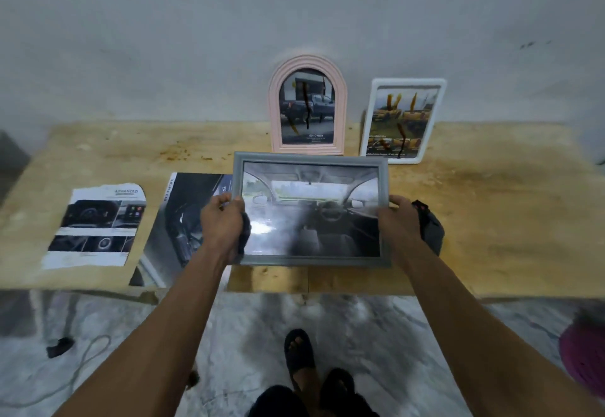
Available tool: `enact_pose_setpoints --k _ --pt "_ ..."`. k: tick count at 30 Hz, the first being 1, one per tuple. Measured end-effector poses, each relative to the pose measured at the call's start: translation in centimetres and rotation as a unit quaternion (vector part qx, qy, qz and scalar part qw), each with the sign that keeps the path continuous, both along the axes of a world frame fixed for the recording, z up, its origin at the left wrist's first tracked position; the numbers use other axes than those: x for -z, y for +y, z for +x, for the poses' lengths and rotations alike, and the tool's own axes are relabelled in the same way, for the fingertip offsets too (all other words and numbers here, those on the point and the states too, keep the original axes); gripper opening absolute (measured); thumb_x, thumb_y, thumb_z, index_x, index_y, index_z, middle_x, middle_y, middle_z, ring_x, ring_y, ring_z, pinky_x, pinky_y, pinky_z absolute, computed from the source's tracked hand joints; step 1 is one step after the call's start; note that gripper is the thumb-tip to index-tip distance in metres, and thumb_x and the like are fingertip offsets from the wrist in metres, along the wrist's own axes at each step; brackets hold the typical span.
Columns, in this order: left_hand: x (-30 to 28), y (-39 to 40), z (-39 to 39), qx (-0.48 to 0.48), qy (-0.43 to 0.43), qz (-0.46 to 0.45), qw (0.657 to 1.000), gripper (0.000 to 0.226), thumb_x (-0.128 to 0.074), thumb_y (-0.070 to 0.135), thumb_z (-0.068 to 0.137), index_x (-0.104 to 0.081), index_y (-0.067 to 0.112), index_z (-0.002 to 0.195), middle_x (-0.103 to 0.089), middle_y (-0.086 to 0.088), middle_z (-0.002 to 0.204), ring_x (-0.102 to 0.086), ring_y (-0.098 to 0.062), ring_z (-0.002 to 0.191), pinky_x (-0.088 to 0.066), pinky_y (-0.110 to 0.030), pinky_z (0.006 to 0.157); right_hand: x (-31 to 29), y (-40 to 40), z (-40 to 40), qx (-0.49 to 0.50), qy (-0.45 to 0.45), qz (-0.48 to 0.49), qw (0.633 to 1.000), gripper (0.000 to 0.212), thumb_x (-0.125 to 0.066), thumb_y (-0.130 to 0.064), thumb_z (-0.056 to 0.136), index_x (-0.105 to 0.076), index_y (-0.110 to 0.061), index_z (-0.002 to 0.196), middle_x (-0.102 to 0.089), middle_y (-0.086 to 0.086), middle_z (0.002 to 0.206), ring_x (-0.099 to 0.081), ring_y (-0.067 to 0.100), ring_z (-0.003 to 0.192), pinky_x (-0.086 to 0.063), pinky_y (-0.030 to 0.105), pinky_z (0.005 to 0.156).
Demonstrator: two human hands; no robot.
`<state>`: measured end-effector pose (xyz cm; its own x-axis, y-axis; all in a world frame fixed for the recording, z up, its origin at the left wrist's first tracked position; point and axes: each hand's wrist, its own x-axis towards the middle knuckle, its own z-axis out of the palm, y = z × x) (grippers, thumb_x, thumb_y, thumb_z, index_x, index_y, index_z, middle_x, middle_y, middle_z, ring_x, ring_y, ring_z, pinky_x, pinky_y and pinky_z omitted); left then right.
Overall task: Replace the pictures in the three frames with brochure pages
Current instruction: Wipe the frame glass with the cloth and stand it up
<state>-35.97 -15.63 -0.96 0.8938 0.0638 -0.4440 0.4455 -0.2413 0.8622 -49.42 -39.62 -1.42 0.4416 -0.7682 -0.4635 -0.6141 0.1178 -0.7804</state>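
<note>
With both hands curled round its short ends, left hand (pixel 224 220) at 9 o'clock and right hand (pixel 397 220) at 3, the grey rectangular picture frame (pixel 311 213) hangs over the wooden table's (pixel 491 220) near edge, its long axis left to right, glass facing up toward the person. It already shows a car-interior brochure page, so this looks like the last frame, and the next move calls for standing it near the pink arched frame (pixel 307 105) and white rectangular frame (pixel 404 120) at 12 o'clock.

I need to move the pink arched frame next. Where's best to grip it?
Grip the pink arched frame by its two straight side rails, low down, coming from the front. It stands upright against the wall, so the back is shut off.
</note>
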Motion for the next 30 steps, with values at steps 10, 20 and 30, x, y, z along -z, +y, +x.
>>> enact_pose_setpoints --k 10,20,30 --pt "-8.1 3.9 1.7 -0.029 -0.032 -0.053 0.998 0.018 -0.055 0.012 0.094 -0.062 0.01 0.078 -0.044 -0.012 0.069 -0.043 -0.021 0.059 -0.04 -0.034 0.053 -8.0 2.5 1.6 0.009 -0.122 0.009 0.992 0.032 -0.049 -0.015 0.099 -0.061 -0.02 0.128 -0.069 0.007 0.107 -0.064 0.02 0.076 -0.045 0.02 0.044" --pt "-8.1 9.6 12.3 -0.025 -0.1 -0.023 0.994 0.018 -0.059 0.019 0.099 -0.072 0.011 0.109 -0.069 -0.014 0.101 -0.059 -0.028 0.088 -0.055 -0.052 0.095 -8.8 6.5 12.9 -0.024 -0.149 -0.025 0.988 0.03 -0.05 -0.009 0.098 -0.063 -0.017 0.123 -0.067 0.005 0.114 -0.064 0.02 0.089 -0.057 0.035 0.078" --pt "-3.0 15.9 30.9 0.014 -0.099 0.08 0.992 0.028 -0.061 0.023 0.092 -0.071 0.017 0.118 -0.072 -0.011 0.105 -0.069 -0.035 0.097 -0.058 -0.054 0.088 -5.1 13.1 28.8 -0.033 -0.102 -0.052 0.993 0.035 -0.047 -0.007 0.099 -0.056 -0.013 0.132 -0.063 0.008 0.122 -0.058 0.025 0.109 -0.047 0.029 0.087"
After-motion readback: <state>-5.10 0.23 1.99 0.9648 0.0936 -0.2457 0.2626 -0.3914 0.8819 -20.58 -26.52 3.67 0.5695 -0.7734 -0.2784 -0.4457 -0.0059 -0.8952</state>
